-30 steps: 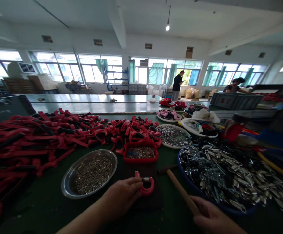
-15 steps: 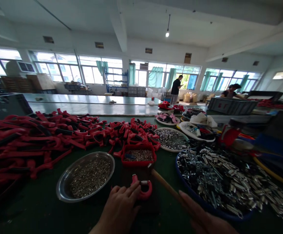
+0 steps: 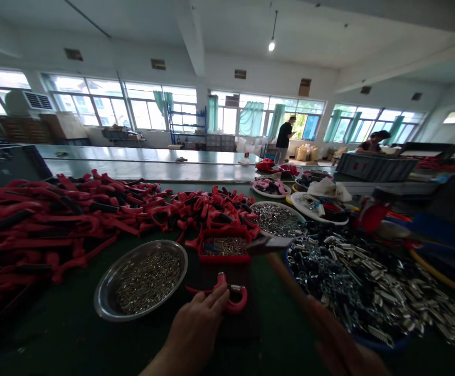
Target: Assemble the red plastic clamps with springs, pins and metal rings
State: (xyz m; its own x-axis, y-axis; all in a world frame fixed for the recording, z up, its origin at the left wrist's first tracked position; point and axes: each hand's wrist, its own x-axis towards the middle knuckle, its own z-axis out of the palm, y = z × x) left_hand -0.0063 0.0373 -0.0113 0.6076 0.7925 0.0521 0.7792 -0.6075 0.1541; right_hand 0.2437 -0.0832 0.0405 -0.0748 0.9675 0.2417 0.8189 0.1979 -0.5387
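Observation:
My left hand [image 3: 198, 324] is closed on a red hand grip exerciser [image 3: 238, 304], which lies on a dark block [image 3: 243, 329]. Its metal spring [image 3: 235, 288] shows to the right of my fingertips. In my right hand [image 3: 340, 339], blurred by motion, is the wooden handle of a hammer [image 3: 269, 244]. The hammer's head is up, apart from the grip exerciser, and overlaps the right edge of a red tray [image 3: 227, 259] of small metal pins. Left of my left hand stands a steel bowl [image 3: 101, 292] of small metal parts.
Red and black handles [image 3: 66, 219] are heaped at the left. A blue-rimmed basin [image 3: 397, 344] of springs and metal parts stands at the right. Behind are trays of parts [image 3: 278, 237]. One person [image 3: 284, 137] stands farther back; another sits behind a grey crate [image 3: 376, 166].
The hammer has risen from near the red tray's lower corner, and its head now shows side-on. My left hand has stayed on the grip exerciser. The view has tilted slightly.

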